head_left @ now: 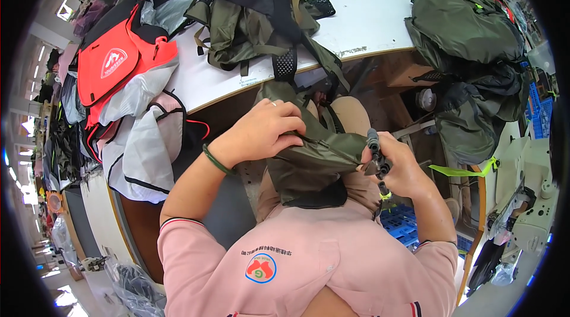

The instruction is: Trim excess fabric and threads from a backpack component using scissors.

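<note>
An olive-green backpack (314, 165) lies across my lap, its fabric creased and its dark lower edge near my shirt. My left hand (261, 133) pinches the fabric near the upper left, the fingers curled onto it; a ring and a green bangle show. At the other end of the bag, my right hand (401, 165) is closed round a slim dark tool (374, 145) with several rounded, knob-like parts. Its exact kind I cannot make out. The right thumb and fingertips sit close to the fabric's right end, and whether they also grip it is hidden.
On the white table (380, 20) ahead lies another olive backpack (249, 26) with black straps. Red and grey bags (127, 62) hang over its left edge. More olive bags (469, 26) are piled at the right. A sewing machine (528, 198) stands at far right, and a blue crate (401, 225) below.
</note>
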### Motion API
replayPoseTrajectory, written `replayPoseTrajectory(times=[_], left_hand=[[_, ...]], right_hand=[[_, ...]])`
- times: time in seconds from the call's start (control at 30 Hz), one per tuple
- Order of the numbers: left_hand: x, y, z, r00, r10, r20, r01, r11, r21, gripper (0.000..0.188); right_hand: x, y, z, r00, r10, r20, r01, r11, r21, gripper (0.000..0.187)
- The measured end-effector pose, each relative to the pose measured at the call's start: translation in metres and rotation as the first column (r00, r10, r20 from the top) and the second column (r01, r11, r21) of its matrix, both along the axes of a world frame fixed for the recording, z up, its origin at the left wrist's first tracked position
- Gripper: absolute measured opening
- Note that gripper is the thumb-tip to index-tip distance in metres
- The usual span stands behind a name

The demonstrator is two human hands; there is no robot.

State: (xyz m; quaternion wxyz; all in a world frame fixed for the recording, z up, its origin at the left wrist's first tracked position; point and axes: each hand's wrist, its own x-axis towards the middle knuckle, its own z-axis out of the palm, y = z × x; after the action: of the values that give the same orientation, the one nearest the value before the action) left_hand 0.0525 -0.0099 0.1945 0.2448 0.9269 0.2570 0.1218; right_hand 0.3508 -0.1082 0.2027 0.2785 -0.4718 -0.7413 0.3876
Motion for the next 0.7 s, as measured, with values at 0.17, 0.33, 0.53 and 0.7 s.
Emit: replayPoseTrajectory(times=[0.17, 0.33, 0.53, 0.7], left_hand=[[0.000, -0.012, 0.009, 0.976, 0.039, -0.214, -0.077, 0.982, -0.175, 0.021], [0.017, -0.017, -0.010, 0.981, -0.114, 0.155, 0.112, 0.993, 0.024, 0.029], [0.029, -0.013, -0.025, 0.985, -0.074, 0.158, 0.146, 0.846, -0.512, 0.028], [0.031, -0.019, -0.028, 0.987, 0.038, 0.155, 0.101, 0.607, -0.788, 0.022]], right_hand=[[0.003, -0.002, -0.002, 0.998, 0.039, 0.055, -0.041, 0.999, 0.035, 0.040], [0.006, -0.006, -0.004, 0.996, 0.061, 0.062, -0.063, 0.998, 0.025, 0.039], [0.013, -0.010, -0.011, 0.994, 0.072, 0.076, -0.074, 0.997, 0.014, 0.038], [0.018, -0.007, 0.011, 0.938, 0.005, 0.347, -0.075, 0.979, 0.189, 0.046]])
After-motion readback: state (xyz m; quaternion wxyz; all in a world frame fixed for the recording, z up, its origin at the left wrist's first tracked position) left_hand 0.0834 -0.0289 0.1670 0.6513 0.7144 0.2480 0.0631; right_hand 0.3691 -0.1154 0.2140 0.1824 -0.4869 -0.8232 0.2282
